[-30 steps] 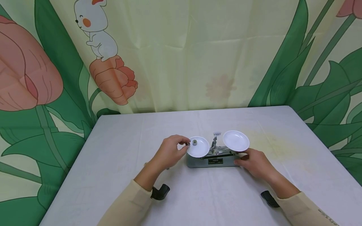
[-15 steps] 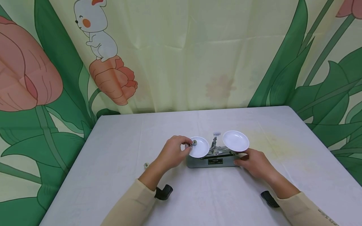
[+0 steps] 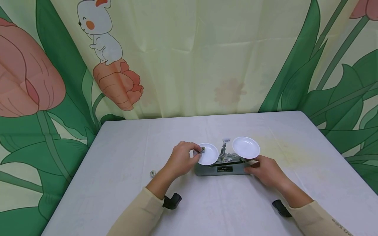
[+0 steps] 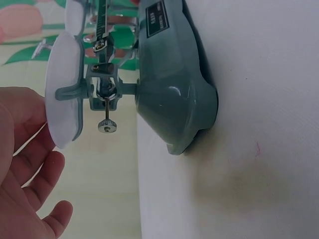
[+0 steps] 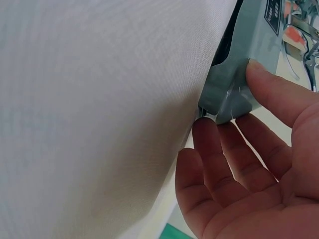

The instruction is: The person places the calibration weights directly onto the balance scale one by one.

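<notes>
While the head view looks down on both hands at the balance scale [image 3: 203, 169], it alone shows what the left hand [image 3: 180, 159] holds: a small dark metal piece [image 3: 199, 151] pinched between thumb and forefinger at the near-left part of the left pan [image 3: 211, 154]. Just beside it, a small metal weight [image 3: 203, 148] stands on that pan. The right pan [image 3: 246, 147] sits higher in this view. Another small metal piece [image 3: 152, 173] lies on the white-covered table [image 3: 233, 203], near the left forearm.

From the left wrist, the pinch is hidden — the left pan comes up edge-on before the fingertips — and the other fingers are loosely bent. That view adds the knurled knob [image 4: 107, 126] at the end of the beam.

The right wrist view settles the right hand [image 5: 254, 174]: its thumb lies on the front of the scale's base and fingertips meet its end, a narrow grip round the corner — a contact the head view partly hides. The dark nameplate [image 3: 224, 169] shows in all three views.
</notes>
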### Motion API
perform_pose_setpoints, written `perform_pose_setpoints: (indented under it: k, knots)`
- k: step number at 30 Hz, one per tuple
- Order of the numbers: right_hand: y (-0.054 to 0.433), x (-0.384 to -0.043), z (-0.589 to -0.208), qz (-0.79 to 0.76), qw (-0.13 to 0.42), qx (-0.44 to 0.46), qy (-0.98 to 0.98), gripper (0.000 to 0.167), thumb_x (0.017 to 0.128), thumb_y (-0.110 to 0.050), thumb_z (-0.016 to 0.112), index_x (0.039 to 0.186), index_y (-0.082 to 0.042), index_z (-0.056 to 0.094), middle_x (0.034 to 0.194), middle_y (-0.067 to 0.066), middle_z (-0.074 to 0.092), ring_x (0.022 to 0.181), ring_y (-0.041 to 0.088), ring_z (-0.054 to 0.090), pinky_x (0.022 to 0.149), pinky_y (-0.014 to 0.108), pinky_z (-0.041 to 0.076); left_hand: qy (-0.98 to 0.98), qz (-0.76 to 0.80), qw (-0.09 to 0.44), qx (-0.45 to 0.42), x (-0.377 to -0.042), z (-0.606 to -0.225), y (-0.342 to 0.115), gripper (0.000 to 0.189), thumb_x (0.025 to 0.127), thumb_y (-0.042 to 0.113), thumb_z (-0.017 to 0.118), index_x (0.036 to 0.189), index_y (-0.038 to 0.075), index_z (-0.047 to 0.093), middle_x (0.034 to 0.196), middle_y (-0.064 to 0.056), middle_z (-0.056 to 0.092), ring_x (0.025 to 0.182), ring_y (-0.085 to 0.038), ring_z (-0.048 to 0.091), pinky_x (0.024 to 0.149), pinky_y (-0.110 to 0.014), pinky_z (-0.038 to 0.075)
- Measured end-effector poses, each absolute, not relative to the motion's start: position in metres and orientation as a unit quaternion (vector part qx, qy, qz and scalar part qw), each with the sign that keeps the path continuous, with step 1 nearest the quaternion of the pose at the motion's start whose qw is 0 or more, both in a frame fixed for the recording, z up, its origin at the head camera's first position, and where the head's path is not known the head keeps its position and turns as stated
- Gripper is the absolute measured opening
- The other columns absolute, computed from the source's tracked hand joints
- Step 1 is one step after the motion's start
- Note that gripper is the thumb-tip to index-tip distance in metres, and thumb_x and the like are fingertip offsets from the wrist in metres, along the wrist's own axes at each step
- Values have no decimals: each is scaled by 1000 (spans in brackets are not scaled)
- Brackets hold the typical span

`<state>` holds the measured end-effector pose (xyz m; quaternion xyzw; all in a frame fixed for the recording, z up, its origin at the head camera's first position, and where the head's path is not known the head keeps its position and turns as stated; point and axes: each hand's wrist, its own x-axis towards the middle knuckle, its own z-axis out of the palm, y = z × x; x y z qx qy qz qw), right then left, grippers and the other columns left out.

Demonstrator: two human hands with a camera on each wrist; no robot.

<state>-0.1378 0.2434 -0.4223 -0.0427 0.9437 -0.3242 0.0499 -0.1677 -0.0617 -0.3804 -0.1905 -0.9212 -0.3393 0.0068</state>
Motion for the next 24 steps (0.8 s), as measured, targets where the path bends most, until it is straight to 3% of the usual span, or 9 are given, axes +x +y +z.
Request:
perform_pose_setpoints:
  k: [14,24]
  knots:
    - [243,-139,-424,-328,50,-43,943,55,84,-19,81,126,8,60,116,23,67,96,34,67,77,46,55,-924,-337,3,-178,-168,-379,-60,13,92,14,72,105,11,75,103,1,70,107,-23,55,89,-41,49]
    - [243,-138,-423,-329,47,-45,942,55,84,-18,81,127,7,59,118,24,66,97,35,67,79,48,55,-913,-370,-11,-168,-166,-376,-67,26,92,17,73,116,8,71,112,-4,68,112,-28,58,93,-42,50]
